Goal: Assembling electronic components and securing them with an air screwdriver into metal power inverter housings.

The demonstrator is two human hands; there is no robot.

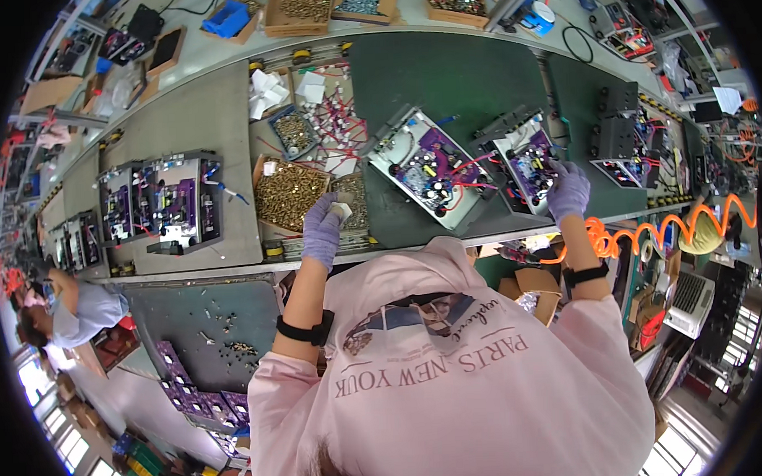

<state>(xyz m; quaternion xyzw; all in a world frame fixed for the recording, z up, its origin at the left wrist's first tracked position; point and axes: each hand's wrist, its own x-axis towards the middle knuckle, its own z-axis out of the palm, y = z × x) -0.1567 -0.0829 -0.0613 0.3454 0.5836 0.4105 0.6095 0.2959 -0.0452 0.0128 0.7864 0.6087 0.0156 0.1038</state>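
Observation:
My left hand (320, 232), in a lavender knit glove, is closed with a small white piece (341, 211) at its fingertips. It is beside a cardboard box of brass-coloured screws (289, 193) and a box of small greyish parts (352, 195). My right hand (569, 191), gloved alike, reaches to the right side of an open metal chassis with a purple circuit board (525, 162). Its fingers look drawn together; whatever they hold is hidden. Left of that chassis lies a larger one with a purple board (433, 165) and red wires.
A dark upright chassis (619, 133) stands to the right, more chassis (162, 204) to the left. Behind the screws lie a tray of small parts (293, 132) and red-and-white wire leads (335, 114). An orange coiled hose (674, 228) hangs at right. A person (85, 307) works at far left.

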